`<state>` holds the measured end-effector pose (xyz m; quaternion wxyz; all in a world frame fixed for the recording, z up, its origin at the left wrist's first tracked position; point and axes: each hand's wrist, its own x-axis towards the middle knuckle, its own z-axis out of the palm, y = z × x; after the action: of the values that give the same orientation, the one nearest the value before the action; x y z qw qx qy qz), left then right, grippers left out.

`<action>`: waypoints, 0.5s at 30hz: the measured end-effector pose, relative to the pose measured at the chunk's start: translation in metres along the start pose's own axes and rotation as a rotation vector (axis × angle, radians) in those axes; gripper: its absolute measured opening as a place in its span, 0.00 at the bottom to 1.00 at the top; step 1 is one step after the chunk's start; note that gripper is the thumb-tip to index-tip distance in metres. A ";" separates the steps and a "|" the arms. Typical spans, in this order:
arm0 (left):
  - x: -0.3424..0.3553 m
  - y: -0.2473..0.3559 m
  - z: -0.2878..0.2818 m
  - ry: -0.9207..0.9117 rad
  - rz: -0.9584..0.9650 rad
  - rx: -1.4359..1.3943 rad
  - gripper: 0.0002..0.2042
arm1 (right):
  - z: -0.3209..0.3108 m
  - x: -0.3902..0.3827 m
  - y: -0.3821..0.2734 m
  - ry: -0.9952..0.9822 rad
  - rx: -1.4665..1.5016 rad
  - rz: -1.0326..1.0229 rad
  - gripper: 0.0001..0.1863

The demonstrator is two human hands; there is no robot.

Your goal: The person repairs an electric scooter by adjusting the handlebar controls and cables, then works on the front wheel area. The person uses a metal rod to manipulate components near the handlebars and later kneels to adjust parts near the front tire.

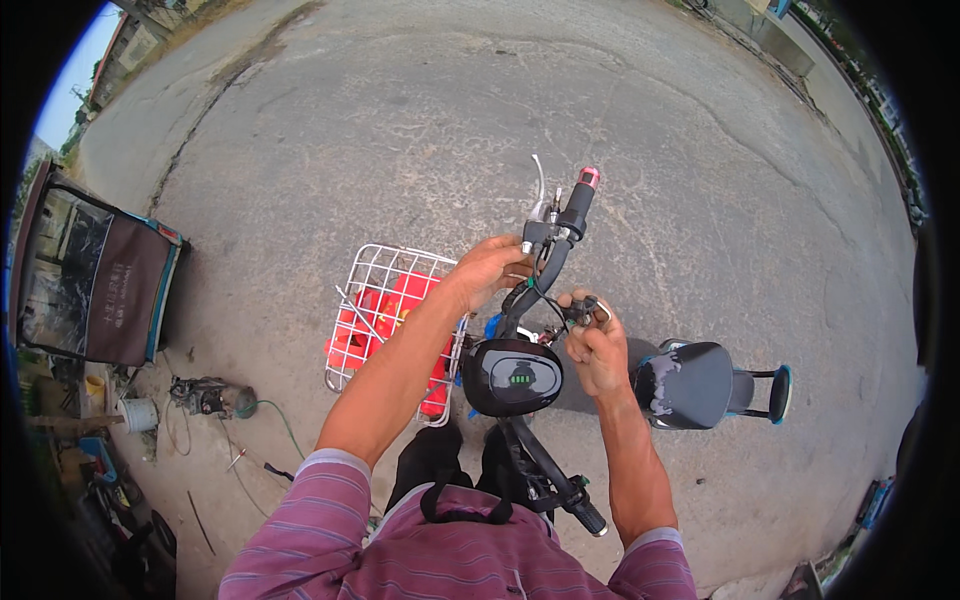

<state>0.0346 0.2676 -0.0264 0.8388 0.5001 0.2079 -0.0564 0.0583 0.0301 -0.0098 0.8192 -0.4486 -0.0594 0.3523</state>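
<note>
An electric scooter stands crosswise before me, its black handlebar (pixel 548 268) running from far to near. At the far end are a dark grip (pixel 578 205) with a pink tip and a silver brake lever (pixel 540 178). My left hand (pixel 493 268) is at the bar just below the lever bracket, fingers curled in among the cables; its fingertips are partly hidden. My right hand (pixel 597 350) pinches a small black switch housing (pixel 580 312) with wires, held apart from the bar. Below both hands sits the round black display (pixel 513 378).
A white wire basket (pixel 365 262) holding red packages (pixel 372 310) is at the scooter's front. The black seat (pixel 690 385) extends right. At left are a covered tricycle cab (pixel 130 300), a small machine (pixel 208 397) with a green hose, and a white bucket (pixel 138 414).
</note>
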 end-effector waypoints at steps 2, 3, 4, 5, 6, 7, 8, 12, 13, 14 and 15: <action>0.013 -0.005 -0.005 -0.100 -0.029 -0.143 0.10 | 0.003 -0.002 0.001 0.033 -0.014 -0.005 0.29; 0.018 -0.006 -0.004 -0.103 -0.043 -0.134 0.10 | 0.006 -0.003 -0.002 0.058 -0.038 -0.008 0.29; 0.021 -0.007 -0.004 -0.107 -0.056 -0.126 0.11 | 0.010 -0.003 -0.004 0.083 -0.062 -0.012 0.29; 0.025 -0.008 -0.005 -0.110 -0.070 -0.117 0.11 | 0.014 -0.003 -0.003 0.109 -0.067 -0.017 0.29; 0.029 -0.010 -0.004 -0.106 -0.086 -0.100 0.10 | 0.018 -0.004 -0.003 0.135 -0.084 -0.017 0.29; 0.034 -0.011 -0.003 -0.101 -0.101 -0.084 0.08 | 0.021 -0.005 -0.004 0.160 -0.100 -0.017 0.29; 0.037 -0.012 -0.002 -0.094 -0.115 -0.068 0.07 | 0.022 -0.006 -0.004 0.169 -0.142 -0.022 0.29; 0.040 -0.004 0.003 -0.058 -0.088 0.046 0.04 | 0.047 -0.010 -0.005 0.189 -0.351 -0.037 0.27; 0.041 -0.003 0.004 -0.048 -0.055 0.132 0.04 | 0.058 -0.012 -0.005 0.196 -0.418 -0.035 0.27; 0.042 -0.002 0.005 -0.036 -0.021 0.217 0.04 | 0.064 -0.012 -0.003 0.180 -0.486 -0.059 0.24; 0.042 -0.002 0.004 -0.026 0.012 0.306 0.05 | 0.068 -0.012 0.004 0.170 -0.584 -0.124 0.23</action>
<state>0.0735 0.2679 -0.0431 0.7558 0.6225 0.1831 -0.0887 0.0191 0.0710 0.0303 0.6775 -0.6885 -0.1167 0.2310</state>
